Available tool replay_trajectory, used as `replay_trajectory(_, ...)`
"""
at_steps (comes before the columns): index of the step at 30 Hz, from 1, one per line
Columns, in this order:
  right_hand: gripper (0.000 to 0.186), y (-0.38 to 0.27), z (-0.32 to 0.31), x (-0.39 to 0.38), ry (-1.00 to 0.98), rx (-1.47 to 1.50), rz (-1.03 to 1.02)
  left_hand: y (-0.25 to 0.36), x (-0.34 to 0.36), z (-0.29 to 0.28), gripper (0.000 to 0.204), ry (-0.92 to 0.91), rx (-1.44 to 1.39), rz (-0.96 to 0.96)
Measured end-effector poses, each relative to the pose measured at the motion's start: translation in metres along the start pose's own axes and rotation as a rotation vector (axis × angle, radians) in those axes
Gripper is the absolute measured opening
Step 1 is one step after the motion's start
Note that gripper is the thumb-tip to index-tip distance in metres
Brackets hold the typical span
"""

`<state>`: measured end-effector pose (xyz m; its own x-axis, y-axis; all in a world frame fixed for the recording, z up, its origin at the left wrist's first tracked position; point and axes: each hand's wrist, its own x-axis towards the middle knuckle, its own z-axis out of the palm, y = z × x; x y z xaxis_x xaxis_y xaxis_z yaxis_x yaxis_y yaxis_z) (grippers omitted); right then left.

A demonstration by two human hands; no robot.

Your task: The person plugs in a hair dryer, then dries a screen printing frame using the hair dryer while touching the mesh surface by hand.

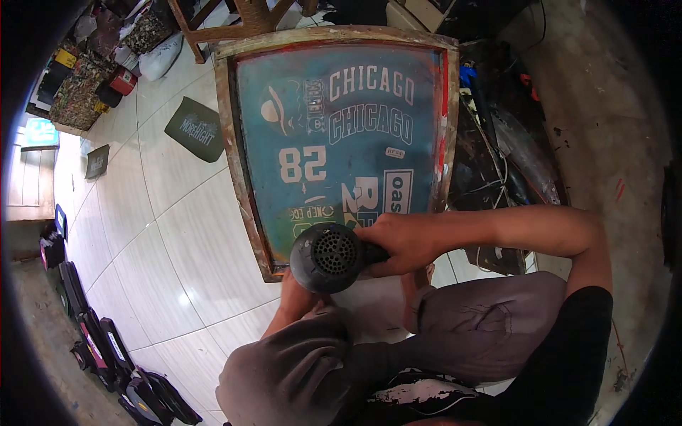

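Observation:
A black hair dryer (305, 259) is in my right hand (403, 243), with the fingers wrapped round its handle and its round vented back turned up. It is over the near edge of a wooden-framed printing screen (277, 206). The screen's blue-green mesh carries pale lettering, numerals and small drawings, and red stains run along the frame's right side. My left hand (292, 295) is low by the screen's near left corner, partly behind the dryer. Its fingers are hidden, so I cannot see whether they touch the frame. The dryer's nozzle is out of sight.
Two dark green printed pieces (193, 129) lie on the pale tiled floor (177, 220) to the left. A wooden stool (245, 18) stands beyond the screen. Dark cases (106, 341) line the left side. Cables and clutter (497, 149) are at the right, near my raised knee (526, 302).

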<state>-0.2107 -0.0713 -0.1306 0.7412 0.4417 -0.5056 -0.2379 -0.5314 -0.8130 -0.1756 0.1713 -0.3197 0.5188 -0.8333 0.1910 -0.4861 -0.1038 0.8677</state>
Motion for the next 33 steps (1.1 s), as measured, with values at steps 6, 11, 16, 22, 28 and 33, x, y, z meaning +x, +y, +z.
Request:
replay_trajectory(6,0.04,0.007,0.007,-0.006,0.063,-0.009,-0.012,-0.035,-0.062,0.001,0.049,-0.252,0.671,-0.31)
replay_trajectory(11,0.039,0.008,0.011,-0.004,0.037,-0.019,0.013,0.005,-0.006,-0.002,0.052,-0.107,0.442,0.218)
replay_trajectory(16,0.038,0.002,0.01,-0.004,0.054,-0.023,-0.021,-0.02,-0.05,-0.001,0.066,-0.261,0.297,-0.502)
replay_trajectory(22,0.038,0.004,0.011,-0.003,0.026,-0.006,0.018,-0.025,-0.043,0.02,0.07,-0.133,0.503,-0.173)
replay_trajectory(28,0.039,0.005,0.01,-0.004,0.046,-0.022,-0.029,-0.002,0.003,0.011,0.074,-0.14,0.304,0.084)
replay_trajectory(33,0.04,0.005,0.011,-0.005,0.041,0.001,0.037,-0.044,-0.051,0.014,0.078,-0.25,0.487,-0.204)
